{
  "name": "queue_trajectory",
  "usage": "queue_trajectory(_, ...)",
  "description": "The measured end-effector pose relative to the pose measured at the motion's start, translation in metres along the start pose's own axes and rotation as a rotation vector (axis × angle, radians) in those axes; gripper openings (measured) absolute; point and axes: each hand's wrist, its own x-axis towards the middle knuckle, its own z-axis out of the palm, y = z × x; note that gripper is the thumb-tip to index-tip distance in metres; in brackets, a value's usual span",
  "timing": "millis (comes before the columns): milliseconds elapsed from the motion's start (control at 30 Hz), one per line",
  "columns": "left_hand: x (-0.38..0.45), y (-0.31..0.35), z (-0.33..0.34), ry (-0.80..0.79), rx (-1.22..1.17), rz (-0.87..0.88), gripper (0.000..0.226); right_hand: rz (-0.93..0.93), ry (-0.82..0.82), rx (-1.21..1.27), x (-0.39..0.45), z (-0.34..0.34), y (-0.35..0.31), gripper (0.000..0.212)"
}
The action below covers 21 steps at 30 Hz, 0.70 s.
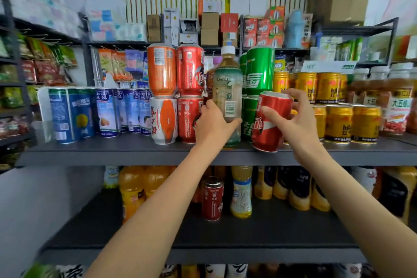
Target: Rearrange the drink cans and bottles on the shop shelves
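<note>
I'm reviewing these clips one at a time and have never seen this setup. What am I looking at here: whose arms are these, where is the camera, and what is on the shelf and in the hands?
There is no machine: a person works with two bare hands, and the single wide-angle camera sits on their head, looking forward and down, so both arms reach in from below.

The left hand grips a clear plastic tea bottle with a white cap, which stands upright on the dark grey metal shelf. The right hand holds a tilted red cola can at the shelf's front edge.

On the same shelf, left to right: blue and white cans, stacked orange cans and red cans, stacked green soda cans, then yellow energy-drink cans. The shelf below holds orange juice bottles and another small red can.
</note>
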Motion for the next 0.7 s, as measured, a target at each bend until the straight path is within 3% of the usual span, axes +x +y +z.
queue_trajectory(167, -0.022, -0.027, -0.056, 0.034, -0.066, 0.004, 0.069, -0.029, -0.053, 0.061, -0.001, 0.028, -0.014, 0.057)
queue_trajectory(400, -0.035, -0.08, -0.13, 0.203, -0.101, -0.151, 0.057, -0.077, -0.143, 0.155, -0.011, 0.083, -0.041, 0.055)
queue_trajectory(700, 0.018, -0.133, -0.135, 0.254, 0.07, -0.376, 0.068, -0.055, -0.114, 0.092, -0.004, 0.087, -0.024, 0.055)
